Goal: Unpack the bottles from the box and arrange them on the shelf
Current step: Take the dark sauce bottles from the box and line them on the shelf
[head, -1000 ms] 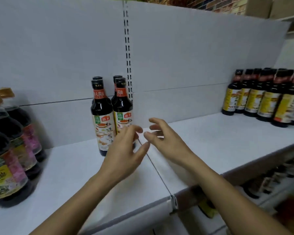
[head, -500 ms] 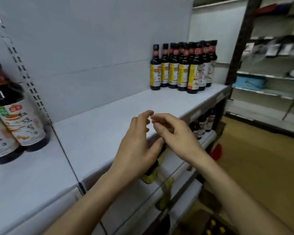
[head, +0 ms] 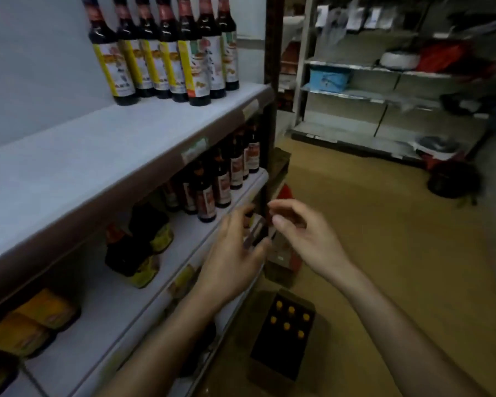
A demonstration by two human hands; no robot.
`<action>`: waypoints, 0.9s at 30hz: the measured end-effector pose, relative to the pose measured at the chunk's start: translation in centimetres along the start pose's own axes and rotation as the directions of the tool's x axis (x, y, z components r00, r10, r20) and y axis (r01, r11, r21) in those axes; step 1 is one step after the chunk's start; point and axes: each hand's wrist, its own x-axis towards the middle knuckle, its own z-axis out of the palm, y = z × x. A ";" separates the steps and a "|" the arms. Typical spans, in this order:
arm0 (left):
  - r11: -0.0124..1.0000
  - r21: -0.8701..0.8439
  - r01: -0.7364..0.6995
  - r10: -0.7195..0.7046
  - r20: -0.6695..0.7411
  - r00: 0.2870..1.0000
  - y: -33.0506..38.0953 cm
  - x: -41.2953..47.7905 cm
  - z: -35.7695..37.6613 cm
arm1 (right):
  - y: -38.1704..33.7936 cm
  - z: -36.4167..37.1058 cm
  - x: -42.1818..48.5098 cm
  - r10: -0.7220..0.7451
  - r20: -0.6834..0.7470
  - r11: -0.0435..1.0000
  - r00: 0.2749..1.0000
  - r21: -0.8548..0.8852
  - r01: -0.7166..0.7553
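Left hand (head: 230,255) and right hand (head: 305,239): grips loose, empty. Reach the box (head: 269,378), lower centre; lift bottles (head: 287,326) by necks.

Colour/pattern readout, store aisle.
Top shelf (head: 98,144) pale grey-white; back panel (head: 40,53) same pale grey; upright post (head: 271,53) dark brown. Top-shelf bottles (head: 161,53): near-black bodies, red neck bands, white labels with a yellow vertical stripe, front one with orange patch. Lower-shelf bottles (head: 221,179): dark brown, red-and-white labels. Jugs (head: 138,247) beside them: black, yellow labels. Caps (head: 46,308) at lower left: orange-yellow. Box (head: 267,373) on the floor: brown cardboard; boxed bottles (head: 287,326) dark with orange-yellow caps in a dotted grid. Floor (head: 384,239): tan-yellow, plain. Far rack (head: 355,96): light grey, holding a light blue carton (head: 328,78) and a red item (head: 441,57), too blurred to identify.
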 end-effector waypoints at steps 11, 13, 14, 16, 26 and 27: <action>0.995 -0.036 0.095 -0.080 0.298 0.951 -6.4 0.4 12.6 | 13.7 -1.5 -4.2 0.374 -0.092 0.927 0.923 0.040 -0.372; 0.986 -0.047 0.158 -0.133 0.340 0.931 -8.7 0.4 14.5 | 16.7 -0.6 -4.7 0.426 -0.088 0.905 0.901 0.042 -0.424; 0.980 -0.054 0.191 -0.159 0.365 0.918 -10.3 0.2 15.8 | 18.6 0.2 -4.9 0.455 -0.087 0.891 0.886 0.051 -0.452; 0.970 -0.066 0.236 -0.191 0.401 0.896 -12.8 -0.4 17.8 | 21.5 1.6 -5.4 0.496 -0.099 0.868 0.862 0.063 -0.492; 0.932 -0.009 0.361 -0.305 0.516 0.801 -33.3 -3.6 30.6 | 42.8 13.4 -7.3 0.600 -0.135 0.800 0.789 0.066 -0.597; 0.930 -0.005 0.368 -0.312 0.522 0.794 -35.4 -3.6 31.9 | 44.9 14.4 -7.5 0.606 -0.133 0.795 0.784 0.068 -0.603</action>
